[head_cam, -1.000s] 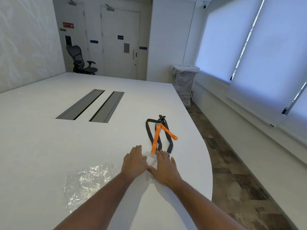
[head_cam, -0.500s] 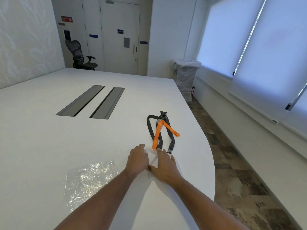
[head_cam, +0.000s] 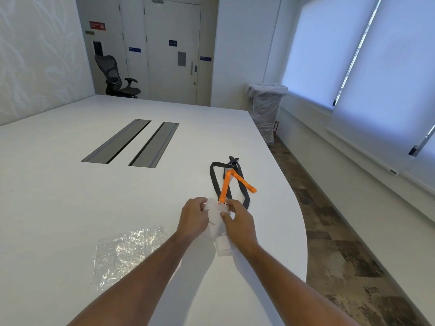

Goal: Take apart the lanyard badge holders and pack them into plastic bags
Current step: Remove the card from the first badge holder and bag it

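Clear badge holders [head_cam: 215, 214] with white cards lie stacked on the white table [head_cam: 70, 196], a second one [head_cam: 223, 247] showing below my right wrist. My left hand [head_cam: 194, 217] grips the top holder's left edge. My right hand [head_cam: 237, 222] pinches its right side near the clip. An orange lanyard [head_cam: 227, 184] runs from the holder's top away from me, lying over a black lanyard [head_cam: 242, 187]. A crumpled clear plastic bag [head_cam: 128, 252] lies flat to the left of my left forearm.
Two grey cable hatches [head_cam: 131, 143] are set into the table's middle. The table's curved edge [head_cam: 303, 231] runs close on the right, with patterned floor beyond. A lined bin [head_cam: 266, 109] stands by the window wall, and an office chair [head_cam: 115, 77] by the far door.
Both hands went from lying flat on the holders to curling round the top one and lifting its upper end slightly. The camera has tipped downward.
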Demonstrator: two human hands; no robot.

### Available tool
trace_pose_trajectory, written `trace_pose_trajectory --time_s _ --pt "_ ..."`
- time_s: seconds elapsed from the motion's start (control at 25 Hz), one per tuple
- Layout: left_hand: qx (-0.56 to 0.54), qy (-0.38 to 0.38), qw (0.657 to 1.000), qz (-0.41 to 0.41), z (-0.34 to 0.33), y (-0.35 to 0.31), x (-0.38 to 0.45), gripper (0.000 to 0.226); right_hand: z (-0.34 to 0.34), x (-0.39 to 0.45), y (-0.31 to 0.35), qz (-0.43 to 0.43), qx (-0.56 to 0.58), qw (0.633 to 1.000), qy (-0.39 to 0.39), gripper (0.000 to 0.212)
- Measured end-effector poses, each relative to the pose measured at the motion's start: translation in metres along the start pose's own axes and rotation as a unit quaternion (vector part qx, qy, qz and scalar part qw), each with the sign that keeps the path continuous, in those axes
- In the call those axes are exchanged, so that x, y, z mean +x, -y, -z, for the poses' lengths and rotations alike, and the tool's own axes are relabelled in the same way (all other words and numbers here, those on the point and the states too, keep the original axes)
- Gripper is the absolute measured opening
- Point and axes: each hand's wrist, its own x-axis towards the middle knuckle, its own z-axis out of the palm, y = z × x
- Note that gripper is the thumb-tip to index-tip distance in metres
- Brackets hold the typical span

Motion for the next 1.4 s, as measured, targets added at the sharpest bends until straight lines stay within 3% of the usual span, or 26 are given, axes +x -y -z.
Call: trace_pose_trajectory --time_s 0.2,0.44,0.64,0.92,1.12,1.4 --pt "-0.071 0.008 0.997 -0.008 0.014 -0.017 -0.01 0.028 0.009 0.011 0.01 -0.024 0.113 0.992 -0.045 0.016" --pt "-0.152 0.134 0.979 0.022 0.032 -0.023 -0.029 0.028 0.031 0.007 0.016 -0.015 0.174 0.984 -0.044 0.021" --pt "-0.218 0.175 0.959 0.037 0.041 -0.019 -0.042 0.019 0.047 -0.001 0.013 -0.042 0.249 0.967 -0.022 0.027" --pt "-0.319 0.208 0.923 0.062 0.048 -0.033 -0.053 0.022 0.046 -0.02 0.015 0.014 0.202 0.976 0.082 0.033" --pt "-0.363 0.183 0.911 0.068 0.048 -0.046 -0.053 0.018 0.043 -0.027 0.016 0.024 0.228 0.969 0.09 0.037" --pt "-0.385 0.061 0.916 0.09 0.047 -0.059 -0.044 0.016 0.031 -0.036 0.011 0.013 0.197 0.978 0.07 0.024"
